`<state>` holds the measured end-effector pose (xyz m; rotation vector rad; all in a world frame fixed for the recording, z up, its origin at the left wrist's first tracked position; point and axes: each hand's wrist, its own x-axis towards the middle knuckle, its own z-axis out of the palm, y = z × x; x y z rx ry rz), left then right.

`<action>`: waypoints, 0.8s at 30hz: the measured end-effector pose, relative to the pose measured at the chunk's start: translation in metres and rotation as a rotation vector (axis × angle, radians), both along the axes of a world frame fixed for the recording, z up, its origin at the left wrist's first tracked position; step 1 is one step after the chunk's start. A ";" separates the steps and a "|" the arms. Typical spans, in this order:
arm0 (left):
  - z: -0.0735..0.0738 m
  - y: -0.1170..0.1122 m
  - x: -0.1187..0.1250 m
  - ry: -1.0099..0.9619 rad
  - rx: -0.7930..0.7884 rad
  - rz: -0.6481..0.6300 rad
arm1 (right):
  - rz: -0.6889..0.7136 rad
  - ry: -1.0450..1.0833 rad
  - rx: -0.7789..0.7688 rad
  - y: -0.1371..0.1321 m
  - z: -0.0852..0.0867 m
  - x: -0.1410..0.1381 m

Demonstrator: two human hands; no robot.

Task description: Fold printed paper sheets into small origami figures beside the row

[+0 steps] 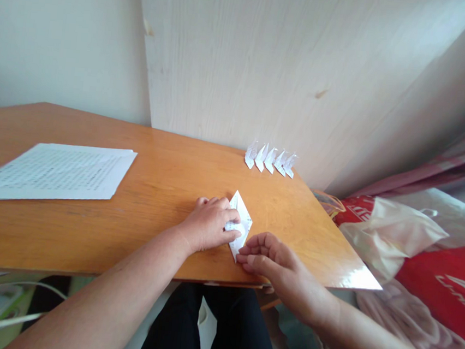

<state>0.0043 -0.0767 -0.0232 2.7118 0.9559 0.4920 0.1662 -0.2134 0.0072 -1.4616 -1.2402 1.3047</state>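
Observation:
A folded white paper (242, 225), shaped like a narrow diamond with some print on it, lies on the wooden desk before me. My left hand (216, 223) grips its left edge, thumb and fingers curled on the paper. At the lower tip, the fingertips of my right hand (268, 255) are pinched together on the paper's end. Several small folded paper figures (270, 159) stand in a row at the back of the desk, beyond the paper.
A stack of printed sheets (68, 172) lies on the left of the desk (175, 174). A pale wood-grain panel (268, 62) rises behind it. Past the right edge are red bags (447, 288), a cream bag (387, 228) and cloth. White cables (4, 322) run below at left.

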 end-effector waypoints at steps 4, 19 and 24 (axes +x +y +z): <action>-0.002 0.001 0.000 0.001 0.013 -0.002 | 0.004 -0.014 0.012 -0.002 0.000 0.000; 0.001 0.000 0.000 0.023 0.010 0.015 | 0.083 -0.032 0.108 -0.017 -0.002 -0.006; 0.000 0.000 0.000 0.024 0.019 0.013 | 0.092 -0.041 0.111 -0.014 -0.003 0.002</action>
